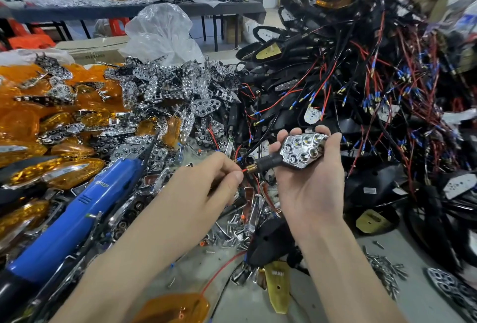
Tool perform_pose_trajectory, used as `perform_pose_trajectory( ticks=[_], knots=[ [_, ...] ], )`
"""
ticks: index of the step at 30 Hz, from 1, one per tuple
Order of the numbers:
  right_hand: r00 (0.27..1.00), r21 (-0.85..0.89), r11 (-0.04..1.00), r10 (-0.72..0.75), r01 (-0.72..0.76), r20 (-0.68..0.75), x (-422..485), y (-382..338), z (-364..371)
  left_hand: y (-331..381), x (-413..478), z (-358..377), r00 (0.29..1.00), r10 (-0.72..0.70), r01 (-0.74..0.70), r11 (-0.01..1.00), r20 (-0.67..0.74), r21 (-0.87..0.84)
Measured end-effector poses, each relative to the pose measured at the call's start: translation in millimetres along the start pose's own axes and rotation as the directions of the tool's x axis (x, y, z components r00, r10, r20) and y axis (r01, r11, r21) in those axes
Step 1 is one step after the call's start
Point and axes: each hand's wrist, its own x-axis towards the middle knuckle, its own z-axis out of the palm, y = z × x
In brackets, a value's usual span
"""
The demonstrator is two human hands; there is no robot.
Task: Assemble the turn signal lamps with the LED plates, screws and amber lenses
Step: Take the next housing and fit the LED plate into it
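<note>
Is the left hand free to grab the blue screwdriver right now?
Probably not yet: the left hand is pinching the red wire at the lamp stem. Once it lets go, likely yes; the blue screwdriver lies uncovered just beside that forearm.

The right hand (309, 193) holds a lamp (300, 151) with its fingers curled round the black body, the chrome plate facing up (small round cups show in it). The left hand (204, 183) pinches a red wire (244, 169) just at the lamp's threaded stalk end. A blue power screwdriver (77, 209) lies at the left beside a pile of amber lenses (20, 121). Loose chrome plates (165, 85) are heaped in the middle, in front of a clear plastic bag (160, 30). A tall heap of black housings (361, 77) with red and black wires fills the right. Screws (384, 268) lie scattered on the grey table (335, 304), and a single amber lens (173, 308) lies near the bottom edge.
</note>
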Motion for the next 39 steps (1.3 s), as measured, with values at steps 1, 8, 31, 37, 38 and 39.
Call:
perform_pose_trajectory(
  ticks=[1,8,31,37,38,39],
  knots=[
    [1.000,0.018,1.000,-0.012,0.011,0.009,-0.3,-0.3,0.3,0.6,-0.4,1.0,1.000,0.013,-0.013,1.000,0.002,-0.008],
    [0.999,0.032,0.999,-0.014,0.012,0.051,-1.1,-2.5,0.9,2.6,-0.8,6.5,0.998,0.055,-0.055,0.997,-0.006,-0.048],
    [0.954,-0.421,0.904,0.184,-0.070,0.237,-12.6,34.0,-1.8,-16.9,8.0,-8.5,0.997,-0.054,0.045,0.985,0.050,0.164],
    [0.923,-0.500,0.866,0.178,0.017,0.340,-12.3,38.6,-7.4,-14.8,7.6,-0.4,0.998,-0.059,0.059,0.998,0.030,-0.005],
    [0.920,-0.515,0.857,0.181,0.025,0.347,-12.3,39.0,-7.9,-15.3,8.0,-0.6,0.997,-0.069,0.070,0.997,0.038,-0.013],
    [0.918,-0.525,0.850,0.180,0.035,0.352,-12.4,39.1,-8.3,-16.1,8.1,-1.2,0.996,-0.079,0.080,0.997,0.043,-0.017]
  ],
)
